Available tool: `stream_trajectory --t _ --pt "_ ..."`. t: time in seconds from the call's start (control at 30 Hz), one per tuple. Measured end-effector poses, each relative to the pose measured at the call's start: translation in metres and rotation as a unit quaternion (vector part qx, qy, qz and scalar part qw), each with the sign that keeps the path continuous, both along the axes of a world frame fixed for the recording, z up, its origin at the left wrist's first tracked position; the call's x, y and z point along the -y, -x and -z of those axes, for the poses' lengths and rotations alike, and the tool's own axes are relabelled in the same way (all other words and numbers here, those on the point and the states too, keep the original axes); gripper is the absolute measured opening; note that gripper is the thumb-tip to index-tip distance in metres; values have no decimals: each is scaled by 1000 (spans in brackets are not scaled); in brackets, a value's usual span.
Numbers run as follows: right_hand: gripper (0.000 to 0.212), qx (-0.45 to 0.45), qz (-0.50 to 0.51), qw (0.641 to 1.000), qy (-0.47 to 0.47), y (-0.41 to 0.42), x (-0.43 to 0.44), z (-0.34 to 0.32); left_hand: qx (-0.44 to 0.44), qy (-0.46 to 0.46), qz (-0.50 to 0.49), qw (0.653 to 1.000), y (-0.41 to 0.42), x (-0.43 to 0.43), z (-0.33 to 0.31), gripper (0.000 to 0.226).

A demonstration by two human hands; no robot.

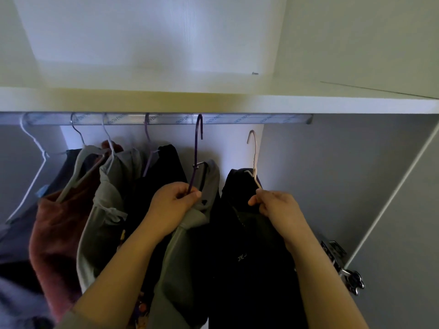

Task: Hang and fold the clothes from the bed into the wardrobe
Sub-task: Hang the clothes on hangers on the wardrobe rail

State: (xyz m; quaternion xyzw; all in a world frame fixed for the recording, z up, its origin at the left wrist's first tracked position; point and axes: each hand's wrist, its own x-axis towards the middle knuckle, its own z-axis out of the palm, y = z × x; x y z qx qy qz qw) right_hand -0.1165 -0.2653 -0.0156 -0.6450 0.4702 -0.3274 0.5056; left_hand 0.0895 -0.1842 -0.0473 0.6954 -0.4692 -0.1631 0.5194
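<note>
Right grip (278,205) pinches white hanger (255,157), hook below rail (166,119).

Hinge (342,264): shiny metal, below and to the right of the right hand (273,205), well apart from it.
Speck (255,73): small, dark, on the white panel (142,32), high above that hand.

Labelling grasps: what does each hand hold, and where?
Left hand pinches the purple hanger by its arm, just below the neck; right hand pinches the white hanger the same way.

Rail (285,118) bare right of purple hanger (198,138).
</note>
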Motion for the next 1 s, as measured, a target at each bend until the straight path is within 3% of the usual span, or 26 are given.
stream_trajectory --t 0.23,0.6,0.83,1.0 --pt "40 13 -20 999 29 -14 25 -6 62 -1 -50 997 -17 29 -25 17" --pt "36 -19 -44 999 15 -16 51 -4 75 -6 -60 995 -31 63 -43 27" --pt "37 -40 -48 998 6 -19 56 2 95 -1 -94 991 -34 73 -32 30" --pt "36 -48 -45 998 4 -22 59 7 92 -64 -123 986 -40 78 3 24"
